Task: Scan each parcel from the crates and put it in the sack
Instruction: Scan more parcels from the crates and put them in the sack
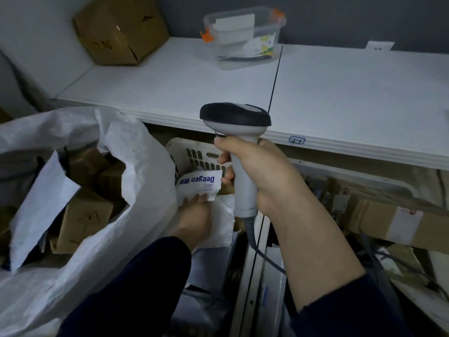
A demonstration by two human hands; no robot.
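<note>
My right hand grips the handle of a grey and black barcode scanner, its head raised in front of the table edge. Below it my left hand holds a white soft parcel with blue "Deegeo" lettering, inside a white slotted crate under the table. The big white woven sack stands open at the left, holding several brown cardboard boxes and a white mailer.
A white tabletop spans the back, with a cardboard box and a clear plastic tub on it. A second crate at the right holds brown boxes. The scanner cable hangs beside my right forearm.
</note>
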